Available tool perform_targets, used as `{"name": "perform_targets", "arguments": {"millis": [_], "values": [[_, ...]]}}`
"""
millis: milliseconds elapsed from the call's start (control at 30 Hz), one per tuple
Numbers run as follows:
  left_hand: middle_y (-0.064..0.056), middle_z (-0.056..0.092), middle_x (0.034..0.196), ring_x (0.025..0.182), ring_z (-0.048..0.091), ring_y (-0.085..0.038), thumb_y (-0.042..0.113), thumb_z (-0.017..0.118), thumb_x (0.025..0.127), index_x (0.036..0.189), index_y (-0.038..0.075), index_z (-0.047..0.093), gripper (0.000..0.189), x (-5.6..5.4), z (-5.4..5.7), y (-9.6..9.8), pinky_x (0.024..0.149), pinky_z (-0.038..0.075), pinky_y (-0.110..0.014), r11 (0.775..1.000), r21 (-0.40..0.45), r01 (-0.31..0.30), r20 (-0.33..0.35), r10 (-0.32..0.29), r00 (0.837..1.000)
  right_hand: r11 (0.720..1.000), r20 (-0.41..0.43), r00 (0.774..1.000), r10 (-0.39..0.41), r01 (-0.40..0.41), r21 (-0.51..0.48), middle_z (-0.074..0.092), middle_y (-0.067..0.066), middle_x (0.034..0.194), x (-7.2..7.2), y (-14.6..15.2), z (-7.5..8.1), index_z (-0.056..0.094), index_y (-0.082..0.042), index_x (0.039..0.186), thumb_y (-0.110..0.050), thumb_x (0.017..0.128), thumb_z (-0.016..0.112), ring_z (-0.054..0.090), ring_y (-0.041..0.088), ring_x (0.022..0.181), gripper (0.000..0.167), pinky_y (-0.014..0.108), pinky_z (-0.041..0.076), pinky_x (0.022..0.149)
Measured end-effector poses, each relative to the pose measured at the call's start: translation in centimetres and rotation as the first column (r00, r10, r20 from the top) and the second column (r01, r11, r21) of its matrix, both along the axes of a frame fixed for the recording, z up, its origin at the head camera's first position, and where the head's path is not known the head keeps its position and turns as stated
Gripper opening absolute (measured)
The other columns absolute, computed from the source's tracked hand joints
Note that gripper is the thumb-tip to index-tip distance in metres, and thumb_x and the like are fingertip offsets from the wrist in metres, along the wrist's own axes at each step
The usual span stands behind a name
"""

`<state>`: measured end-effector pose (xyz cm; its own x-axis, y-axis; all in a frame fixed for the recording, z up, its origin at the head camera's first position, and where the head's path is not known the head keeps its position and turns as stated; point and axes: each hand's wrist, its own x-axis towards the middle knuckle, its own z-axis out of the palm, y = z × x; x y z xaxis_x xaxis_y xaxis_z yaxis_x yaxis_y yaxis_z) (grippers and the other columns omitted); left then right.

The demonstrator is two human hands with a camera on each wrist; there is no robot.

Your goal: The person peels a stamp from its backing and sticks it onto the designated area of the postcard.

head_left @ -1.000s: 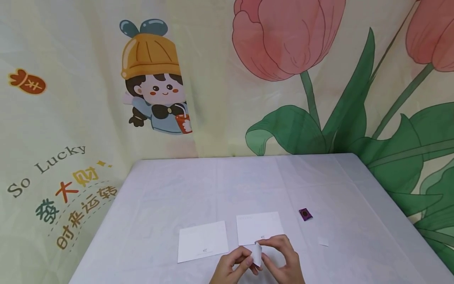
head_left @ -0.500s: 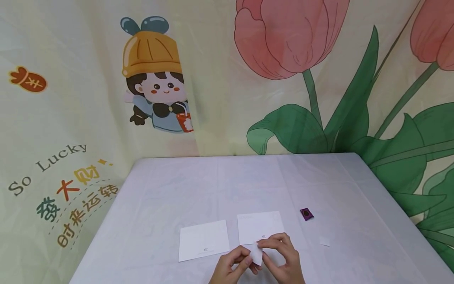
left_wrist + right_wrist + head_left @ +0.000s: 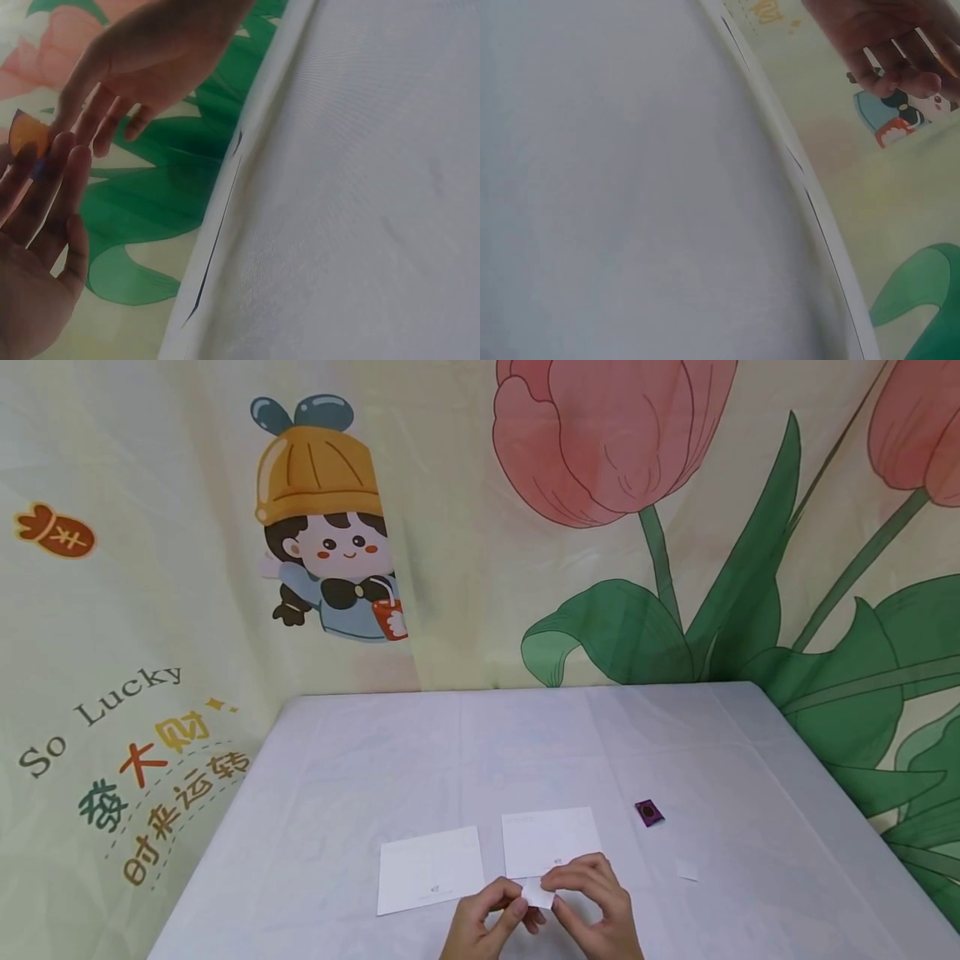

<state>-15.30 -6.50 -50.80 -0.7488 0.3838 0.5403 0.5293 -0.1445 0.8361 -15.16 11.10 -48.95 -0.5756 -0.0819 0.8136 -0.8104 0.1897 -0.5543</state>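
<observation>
White, small, flat piece of paper [image 3: 537, 894] spans the gap between left hand [image 3: 472, 924] and right hand [image 3: 612, 906], its longer side apparently running crosswise, neither hand nearer. The left pinches its left end, thumb to fingers; the right, fingers arched, pinches the other.

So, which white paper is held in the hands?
The small piece between left hand and right hand; two larger sheets and a faint scrap lie on the table.

Backdrop [image 3: 450, 568]: “So Lucky [image 3: 90, 713]” (also “發大财 [image 3: 142, 765]”, “时来运转 [image 3: 192, 788]”)
</observation>
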Motion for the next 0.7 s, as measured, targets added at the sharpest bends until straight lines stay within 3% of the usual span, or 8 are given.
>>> {"name": "perform_targets", "arguments": {"millis": [133, 333, 500, 700], "values": [[-0.014, 0.066, 0.073, 0.06, 0.064, -0.017, -0.02, 0.05, 0.084, 0.089, 0.001, 0.055, 0.021, 0.2, 0.9, 0.1, 0.055, 0.052, -0.034, 0.996, 0.007, -0.085, -0.057, 0.085, 0.995, 1.0, 0.02, 1.0, 0.018, -0.018, -0.01, 0.066, 0.007, 0.086, 0.2, -0.2, 0.1, 0.068, -0.007, 0.092, 0.017, 0.063, 0.071, 0.049, 0.019, 0.083, 0.038, 0.024, 0.04, 0.076], [-0.007, 0.064, 0.066, 0.057, 0.062, -0.011, -0.011, 0.063, 0.08, 0.083, 0.003, 0.056, 0.016, 0.8, 3.2, 0.2, 0.052, 0.05, -0.027, 0.968, -0.007, -0.25, -0.104, 0.248, 0.963, 1.0, 0.092, 0.996, 0.02, -0.019, -0.006, 0.066, 0.003, 0.085, 0.5, -0.4, 0.0, 0.068, -0.01, 0.091, 0.016, 0.064, 0.072, 0.049, 0.017, 0.082, 0.037, 0.023, 0.041, 0.072], [-0.005, 0.061, 0.063, 0.052, 0.058, -0.01, -0.009, 0.065, 0.08, 0.082, 0.003, 0.055, 0.015, 1.0, 3.7, 0.3, 0.049, 0.048, -0.026, 0.941, -0.005, -0.339, -0.034, 0.339, 0.94, 0.998, 0.148, 0.987, 0.06, -0.057, -0.021, 0.066, 0.003, 0.086, 0.4, -0.4, -1.4, 0.068, -0.012, 0.091, 0.016, 0.066, 0.071, 0.051, 0.016, 0.082, 0.038, 0.025, 0.044, 0.072], [-0.002, 0.059, 0.07, 0.049, 0.053, -0.009, -0.006, 0.067, 0.08, 0.086, 0.008, 0.059, 0.017, 0.5, 2.3, 0.2, 0.051, 0.048, -0.028, 0.916, -0.049, -0.399, 0.075, 0.402, 0.913, 0.981, 0.206, 0.96, 0.189, -0.174, -0.089, 0.065, 0.005, 0.084, 0.2, -0.4, -2.8, 0.066, -0.009, 0.093, 0.019, 0.07, 0.067, 0.051, 0.017, 0.082, 0.036, 0.027, 0.045, 0.072]]}}
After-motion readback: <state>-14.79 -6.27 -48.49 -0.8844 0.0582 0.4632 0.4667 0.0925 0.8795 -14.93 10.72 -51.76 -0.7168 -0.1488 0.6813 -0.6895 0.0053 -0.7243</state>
